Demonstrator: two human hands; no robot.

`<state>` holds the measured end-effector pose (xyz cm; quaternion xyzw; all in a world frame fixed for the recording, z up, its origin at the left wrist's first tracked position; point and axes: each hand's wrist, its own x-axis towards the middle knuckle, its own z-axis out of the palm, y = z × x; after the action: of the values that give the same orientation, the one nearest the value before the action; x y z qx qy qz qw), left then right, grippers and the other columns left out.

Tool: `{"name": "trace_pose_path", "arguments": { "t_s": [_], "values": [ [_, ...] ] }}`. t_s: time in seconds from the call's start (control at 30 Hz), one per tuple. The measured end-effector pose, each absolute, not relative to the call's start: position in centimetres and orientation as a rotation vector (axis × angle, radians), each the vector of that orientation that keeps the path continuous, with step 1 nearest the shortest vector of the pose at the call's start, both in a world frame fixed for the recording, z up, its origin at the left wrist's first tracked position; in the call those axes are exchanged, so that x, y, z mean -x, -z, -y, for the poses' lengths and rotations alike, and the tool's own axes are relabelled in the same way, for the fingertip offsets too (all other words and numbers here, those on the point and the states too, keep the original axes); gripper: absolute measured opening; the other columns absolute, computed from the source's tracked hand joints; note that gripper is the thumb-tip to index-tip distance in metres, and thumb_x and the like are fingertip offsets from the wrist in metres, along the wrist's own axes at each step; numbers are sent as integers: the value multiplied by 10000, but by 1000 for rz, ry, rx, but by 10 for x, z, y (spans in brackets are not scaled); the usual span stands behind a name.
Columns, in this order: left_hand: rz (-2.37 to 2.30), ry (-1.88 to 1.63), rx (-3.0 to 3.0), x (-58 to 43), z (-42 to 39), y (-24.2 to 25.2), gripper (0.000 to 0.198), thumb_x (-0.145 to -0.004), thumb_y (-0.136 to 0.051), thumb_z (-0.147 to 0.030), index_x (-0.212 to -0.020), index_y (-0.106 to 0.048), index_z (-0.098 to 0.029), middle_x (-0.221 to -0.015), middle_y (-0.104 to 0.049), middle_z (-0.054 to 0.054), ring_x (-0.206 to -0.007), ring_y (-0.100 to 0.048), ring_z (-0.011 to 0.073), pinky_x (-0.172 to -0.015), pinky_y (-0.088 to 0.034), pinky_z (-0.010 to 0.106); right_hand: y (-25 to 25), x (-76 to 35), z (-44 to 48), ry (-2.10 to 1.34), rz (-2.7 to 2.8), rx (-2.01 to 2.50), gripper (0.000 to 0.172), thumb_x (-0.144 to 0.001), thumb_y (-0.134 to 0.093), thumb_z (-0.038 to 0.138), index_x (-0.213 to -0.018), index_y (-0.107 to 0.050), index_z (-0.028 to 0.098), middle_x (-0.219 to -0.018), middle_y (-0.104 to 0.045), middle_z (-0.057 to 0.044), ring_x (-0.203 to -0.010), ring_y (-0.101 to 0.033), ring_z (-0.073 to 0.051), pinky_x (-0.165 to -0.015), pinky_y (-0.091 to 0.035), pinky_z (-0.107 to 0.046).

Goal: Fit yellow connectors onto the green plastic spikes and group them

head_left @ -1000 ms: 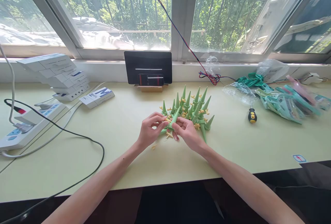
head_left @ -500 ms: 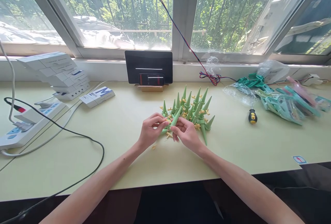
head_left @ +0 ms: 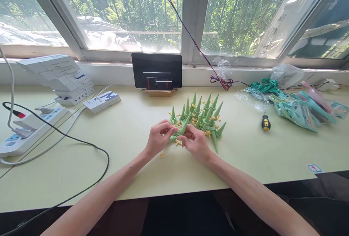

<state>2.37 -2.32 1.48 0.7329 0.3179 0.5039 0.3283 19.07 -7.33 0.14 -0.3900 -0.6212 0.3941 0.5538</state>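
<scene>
My left hand (head_left: 160, 136) is closed, thumb and fingertips pinching a green plastic spike (head_left: 184, 125) near its wide base. The spike leans up and to the right between both hands. On its other side my right hand (head_left: 198, 143) is closed too, with fingertips at the spike's lower part; its exact grip is partly hidden. Just beyond my hands stands a cluster of similar green spikes (head_left: 207, 114), several of them upright, with small yellow pieces among them. One yellow piece (head_left: 178, 142) lies just below the held spike.
A tablet (head_left: 156, 63) with a phone stands at the back. At left are stacked white boxes (head_left: 69, 70), a power strip (head_left: 35, 130) and a black cable (head_left: 92, 144). A screwdriver (head_left: 266, 123) and bagged green parts (head_left: 294, 112) lie at right.
My right hand has shifted slightly left, its thumb and fingers now lower round the spike's base. The spike has moved a little left; my left hand has barely moved.
</scene>
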Motion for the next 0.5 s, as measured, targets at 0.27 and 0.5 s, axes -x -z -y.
{"name": "trace_pose_path", "arguments": {
  "t_s": [0.27, 0.5],
  "values": [
    [-885, -1265, -1863, -24, 24, -14, 304, -859, -686, -330, -626, -624, -145, -663, -533, 1, -539, -430, 67, -461, -336, 205, 3, -194, 71, -668, 1635, 995, 157, -909, -652, 341, -897, -583, 201, -684, -542, 18, -566, -507, -133, -536, -440, -267],
    [-927, -1173, -1771, -23, 24, -16, 360, -855, -684, -382, -611, -571, -143, -615, -484, -20, -498, -370, 55, -436, -278, 209, 5, -195, 69, -402, 1748, 1020, 123, -932, -628, 302, -875, -586, 201, -689, -514, 13, -607, -465, -144, -592, -422, -273]
  ]
}}
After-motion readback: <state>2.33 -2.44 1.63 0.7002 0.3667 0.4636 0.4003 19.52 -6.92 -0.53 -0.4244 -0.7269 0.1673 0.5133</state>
